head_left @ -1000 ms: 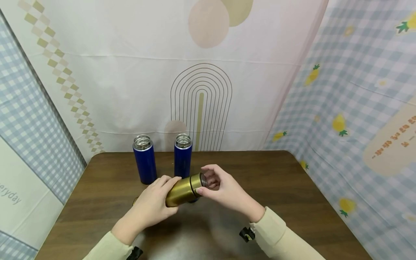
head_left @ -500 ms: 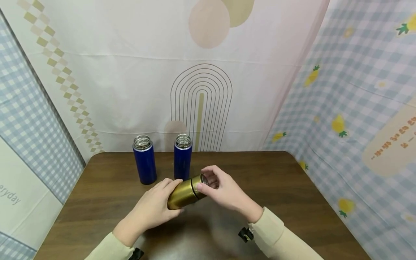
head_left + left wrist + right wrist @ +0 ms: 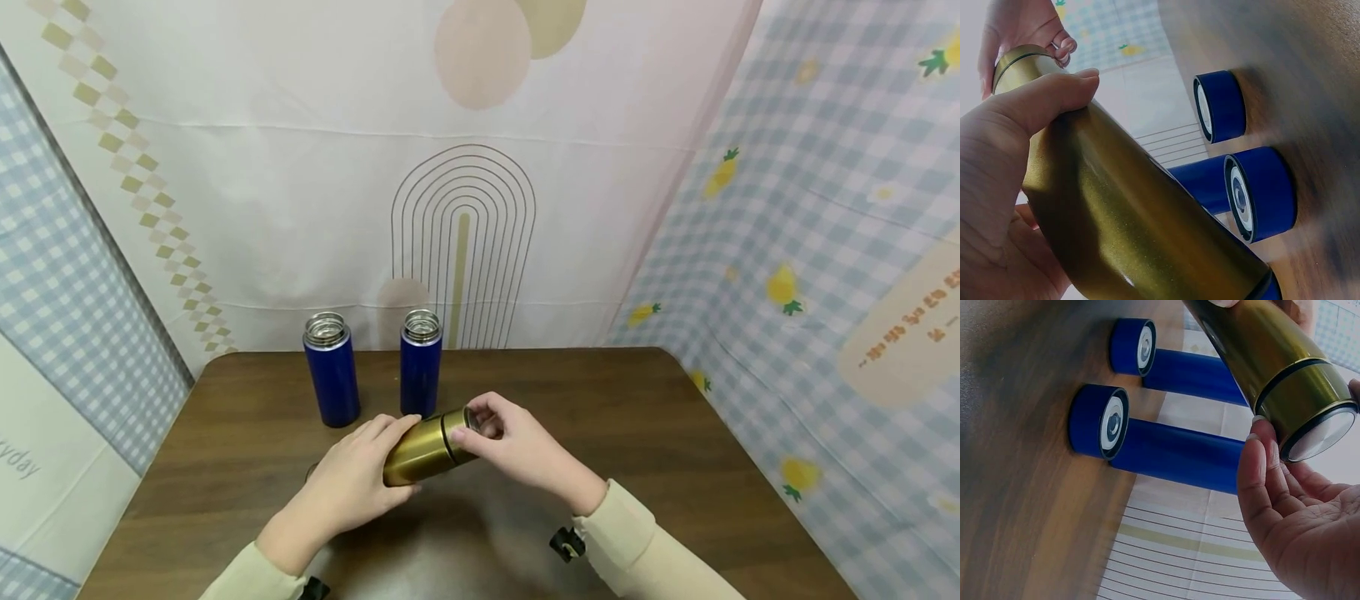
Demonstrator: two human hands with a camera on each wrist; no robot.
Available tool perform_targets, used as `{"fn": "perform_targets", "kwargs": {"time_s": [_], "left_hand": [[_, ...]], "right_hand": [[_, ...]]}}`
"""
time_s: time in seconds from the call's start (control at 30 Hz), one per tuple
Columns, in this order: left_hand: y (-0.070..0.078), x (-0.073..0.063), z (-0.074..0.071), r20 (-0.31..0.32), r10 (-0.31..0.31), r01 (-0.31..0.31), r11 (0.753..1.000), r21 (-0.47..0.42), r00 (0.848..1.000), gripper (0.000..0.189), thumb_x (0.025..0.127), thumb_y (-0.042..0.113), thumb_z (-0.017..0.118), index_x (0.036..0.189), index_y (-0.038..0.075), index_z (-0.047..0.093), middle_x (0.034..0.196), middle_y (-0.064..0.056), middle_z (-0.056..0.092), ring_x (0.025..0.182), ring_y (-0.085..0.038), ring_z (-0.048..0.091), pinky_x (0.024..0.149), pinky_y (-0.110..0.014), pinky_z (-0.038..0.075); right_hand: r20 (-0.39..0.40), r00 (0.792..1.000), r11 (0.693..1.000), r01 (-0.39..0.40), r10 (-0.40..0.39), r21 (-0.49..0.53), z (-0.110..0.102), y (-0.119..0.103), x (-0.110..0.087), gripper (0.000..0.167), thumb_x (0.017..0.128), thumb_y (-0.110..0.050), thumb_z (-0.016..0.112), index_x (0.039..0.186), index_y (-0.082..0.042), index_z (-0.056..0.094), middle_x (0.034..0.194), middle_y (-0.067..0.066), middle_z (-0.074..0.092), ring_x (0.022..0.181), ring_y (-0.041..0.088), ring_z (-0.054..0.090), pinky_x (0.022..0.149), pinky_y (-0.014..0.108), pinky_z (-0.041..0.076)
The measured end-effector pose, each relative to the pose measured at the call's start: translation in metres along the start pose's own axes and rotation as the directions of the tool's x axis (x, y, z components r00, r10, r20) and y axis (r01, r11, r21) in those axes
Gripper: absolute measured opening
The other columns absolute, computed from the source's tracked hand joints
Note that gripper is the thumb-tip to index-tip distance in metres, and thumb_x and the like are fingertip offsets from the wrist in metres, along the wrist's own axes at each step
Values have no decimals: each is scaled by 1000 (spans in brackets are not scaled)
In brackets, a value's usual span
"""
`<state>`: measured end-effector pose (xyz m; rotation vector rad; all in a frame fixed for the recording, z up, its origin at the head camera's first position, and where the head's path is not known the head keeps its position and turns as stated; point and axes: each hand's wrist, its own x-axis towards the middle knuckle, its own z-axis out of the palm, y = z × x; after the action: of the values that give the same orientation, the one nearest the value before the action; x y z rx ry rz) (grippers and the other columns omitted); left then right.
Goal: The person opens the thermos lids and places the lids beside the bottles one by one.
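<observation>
A gold thermos (image 3: 423, 452) is held tilted above the table, its lidded end towards the right. My left hand (image 3: 356, 471) grips its body, with the thumb laid along it in the left wrist view. At the other end my right hand (image 3: 517, 437) holds the gold lid (image 3: 1310, 403) between thumb and fingers. The lid sits on the thermos, a black ring marking the seam. Two blue thermoses, one at left (image 3: 332, 375) and one in the middle (image 3: 421, 367), stand upright behind, their steel mouths uncovered.
Two blue lids, one larger in the right wrist view (image 3: 1091, 422) and one farther (image 3: 1129, 347), rest on the wooden table (image 3: 600, 400) in front of the blue thermoses. My hands hide them in the head view. A patterned cloth (image 3: 300, 208) hangs behind the table.
The gold thermos has dropped slightly, still tilted. My right hand's fingers have drawn in closer around its lid. Both blue thermoses stay standing.
</observation>
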<state>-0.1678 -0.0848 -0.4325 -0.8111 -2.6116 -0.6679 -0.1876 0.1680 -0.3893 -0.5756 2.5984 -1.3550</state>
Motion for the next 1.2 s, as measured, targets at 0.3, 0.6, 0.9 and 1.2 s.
{"fn": "perform_targets", "kwargs": {"time_s": [0.3,0.6,0.9,1.2], "left_hand": [[-4,-1,-5,-14,35,-35,999,-17,999,83,66,33,86,139,16,49,115,1,59,102,-19,58,89,-41,47],[-5,-4,-4,-20,35,-35,999,-14,999,81,67,32,87,137,12,51,113,-2,59,101,-23,59,89,-44,47],[-3,-4,-5,1,-8,8,1000,-29,1000,83,67,33,87,138,13,50,114,-2,60,101,-22,59,89,-44,47],[-5,-6,-5,-26,10,-11,1000,-12,1000,83,64,32,89,136,12,52,112,-1,61,100,-23,60,90,-45,46]], "right_hand": [[43,994,995,97,-99,38,-3,1,-3,51,81,-36,78,122,-18,53,97,2,63,87,16,61,77,35,53],[126,984,992,123,-126,30,0,3,-3,64,86,-27,75,138,-23,37,127,1,47,106,15,58,87,32,51],[-3,1000,1000,15,-15,2,11,-4,-3,71,90,-49,63,147,-23,28,129,4,42,111,16,52,90,34,48],[22,1000,1000,-10,10,19,13,-5,-2,65,92,-46,61,145,-21,32,119,4,51,95,15,58,79,32,51]]}}
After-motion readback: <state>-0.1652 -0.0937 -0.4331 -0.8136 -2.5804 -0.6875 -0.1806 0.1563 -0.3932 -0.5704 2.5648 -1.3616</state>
